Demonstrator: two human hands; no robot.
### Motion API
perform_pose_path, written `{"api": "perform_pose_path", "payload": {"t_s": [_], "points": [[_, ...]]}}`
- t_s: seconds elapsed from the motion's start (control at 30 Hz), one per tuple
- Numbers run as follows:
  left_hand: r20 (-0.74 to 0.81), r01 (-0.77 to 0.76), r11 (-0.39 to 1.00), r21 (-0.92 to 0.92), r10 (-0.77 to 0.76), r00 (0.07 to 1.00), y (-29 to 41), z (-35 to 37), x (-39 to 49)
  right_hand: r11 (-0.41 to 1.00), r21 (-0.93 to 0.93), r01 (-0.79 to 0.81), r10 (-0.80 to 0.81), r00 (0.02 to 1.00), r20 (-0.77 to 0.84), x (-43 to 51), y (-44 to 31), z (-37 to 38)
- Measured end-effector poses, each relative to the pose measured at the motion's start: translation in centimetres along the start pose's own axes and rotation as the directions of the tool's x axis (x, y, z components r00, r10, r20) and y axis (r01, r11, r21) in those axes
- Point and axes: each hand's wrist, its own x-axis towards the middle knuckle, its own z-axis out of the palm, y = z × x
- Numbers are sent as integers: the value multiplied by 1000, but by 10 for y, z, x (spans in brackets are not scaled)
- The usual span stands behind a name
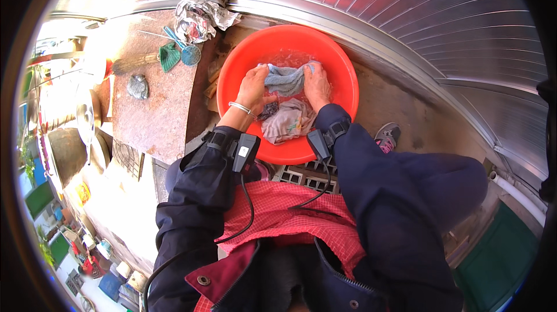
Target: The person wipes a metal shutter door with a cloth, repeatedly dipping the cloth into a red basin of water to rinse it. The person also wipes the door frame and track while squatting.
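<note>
A red plastic basin [287, 153] with water stands on the ground in front of me. Both hands are inside its rim, holding a wet blue-grey cloth [285, 80] between them. At the cloth's left end is my left hand [253, 90], with a metal bangle on the wrist. My right hand [317, 84] grips the right end. Nearer to me in the basin lies a bunched pale pinkish-grey cloth [288, 121] with a small printed pattern. A dark patterned cloth [268, 111] is beside it, partly under my left hand.
Left of the basin, a stone slab [161, 116] bears a straw brush [135, 63], a green knitted cloth [169, 57], a scouring pad [138, 87] and crumpled newspaper [196, 20]. A ribbed metal panel [370, 3] rises behind the basin. Grey bricks [300, 175] lie at its near side.
</note>
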Motion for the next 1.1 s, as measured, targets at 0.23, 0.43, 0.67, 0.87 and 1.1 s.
{"api": "perform_pose_path", "payload": {"t_s": [0.23, 0.43, 0.67, 0.87, 1.1], "points": [[-61, 65, 997, 52, -62, 996, 10, 6, -4, 895, -291, 339, -176, 866, 468, -25, 44, 7], [-67, -1, 964, 265, 19, 998, -1, -7, 15, 971, -239, 7, 69, 950, 306, 1, 22, 15], [169, -447, 734, 511, 424, 890, -17, -16, 27, 944, 320, 73, -265, 747, 610, -2, -83, -75], [523, -775, 412, 478, 576, 629, 2, -10, -3, 827, 556, 83, -490, 589, 642, -10, -129, -115], [370, -488, 872, 47, 438, 819, 16, -4, -27, 850, 441, -286, -109, 725, 680, -6, -97, -153]]}}
